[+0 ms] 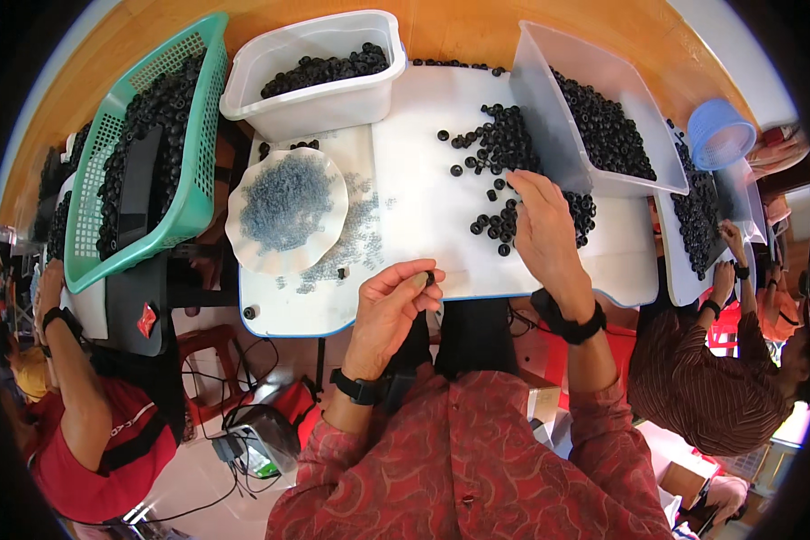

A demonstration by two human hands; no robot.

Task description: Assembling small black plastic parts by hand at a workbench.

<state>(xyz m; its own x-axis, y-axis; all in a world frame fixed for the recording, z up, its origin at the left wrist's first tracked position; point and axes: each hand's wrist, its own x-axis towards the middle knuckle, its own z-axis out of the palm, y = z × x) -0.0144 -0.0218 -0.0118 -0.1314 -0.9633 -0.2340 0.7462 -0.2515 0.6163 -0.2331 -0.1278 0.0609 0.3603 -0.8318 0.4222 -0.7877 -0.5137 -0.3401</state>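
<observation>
We note the left hand (389, 301) pinching one small black rubber ring (429, 278) between thumb and fingers. The right hand (542, 229) rests flat, fingers extended and gripping nothing, on the loose heap of black rings (499, 157) on the white plastic tabletop (423, 198).

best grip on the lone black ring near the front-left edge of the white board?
Pinch the lone black ring across its outer rim, coming straight down from above. It seems to lie flat on the white board with bare surface all round, apart from the scalloped dish, so fingertips should fit on both sides. The left hand is nearest.
</observation>
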